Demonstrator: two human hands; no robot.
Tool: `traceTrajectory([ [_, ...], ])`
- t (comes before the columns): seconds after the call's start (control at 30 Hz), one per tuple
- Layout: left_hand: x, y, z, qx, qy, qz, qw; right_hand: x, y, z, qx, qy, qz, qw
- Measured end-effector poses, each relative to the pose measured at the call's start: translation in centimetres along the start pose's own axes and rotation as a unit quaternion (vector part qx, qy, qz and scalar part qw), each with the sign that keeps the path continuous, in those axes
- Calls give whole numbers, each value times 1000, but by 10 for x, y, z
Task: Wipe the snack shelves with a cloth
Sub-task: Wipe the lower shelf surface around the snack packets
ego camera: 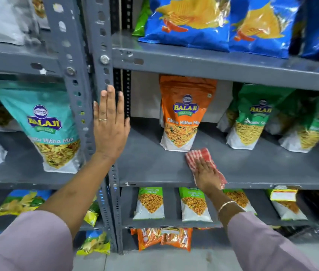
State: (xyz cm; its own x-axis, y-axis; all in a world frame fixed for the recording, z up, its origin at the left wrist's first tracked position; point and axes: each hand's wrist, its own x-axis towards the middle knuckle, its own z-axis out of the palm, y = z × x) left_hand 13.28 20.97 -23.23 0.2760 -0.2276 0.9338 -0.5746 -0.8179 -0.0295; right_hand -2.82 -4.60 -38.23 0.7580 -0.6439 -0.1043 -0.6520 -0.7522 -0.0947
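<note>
A red-and-white checked cloth (197,154) lies flat on the grey metal middle shelf (150,165), near its front edge. My right hand (206,176) presses down on the cloth with fingers spread, covering its middle. An orange snack pouch (184,114) stands upright just behind the cloth. My left hand (110,124) rests flat, fingers straight and together, against the grey perforated upright post (103,55) between the two shelf bays. It holds nothing.
Green pouches (252,118) stand to the right on the same shelf, a teal pouch (47,124) in the left bay. Blue chip bags (223,22) fill the shelf above. Small green packets (150,204) and orange packets (164,238) sit on lower shelves.
</note>
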Motion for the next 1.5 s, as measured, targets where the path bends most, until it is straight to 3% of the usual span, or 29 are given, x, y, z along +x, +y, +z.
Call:
traceTrajectory([
  [0.17, 0, 13, -10, -12, -42, -43, 998, -19, -77, 7, -2, 6, -138, 990],
  [0.27, -3, 33, -14, -23, -60, -60, 996, -28, -90, 2, 22, -48, -179, 982],
  [0.43, -36, 86, 1, -38, -144, -5, 989, -13, -26, -11, 77, 1, -194, 978],
  [0.57, -79, 145, 22, -23, -256, 46, 965, 1, 29, -21, 34, 6, -157, 987],
  [0.73, -121, 216, 46, -29, -378, 41, 925, 7, 67, -23, 151, 35, -214, 964],
  [0.9, -137, 243, 56, -47, -470, -21, 881, 38, 98, -59, 337, 93, -83, 933],
  [1.0, -147, 243, 59, -70, -492, -36, 867, 68, 116, -57, 291, 118, -18, 949],
  [1.13, -147, 243, 59, -66, -505, -37, 860, 79, 119, -17, 126, 23, -52, 990],
  [1.33, -150, 242, 62, -76, -512, -47, 854, 118, 82, -23, 134, -6, -24, 991],
  [1.5, -144, 251, 68, -101, -457, -53, 882, 181, 79, -60, 181, -41, 73, 980],
])
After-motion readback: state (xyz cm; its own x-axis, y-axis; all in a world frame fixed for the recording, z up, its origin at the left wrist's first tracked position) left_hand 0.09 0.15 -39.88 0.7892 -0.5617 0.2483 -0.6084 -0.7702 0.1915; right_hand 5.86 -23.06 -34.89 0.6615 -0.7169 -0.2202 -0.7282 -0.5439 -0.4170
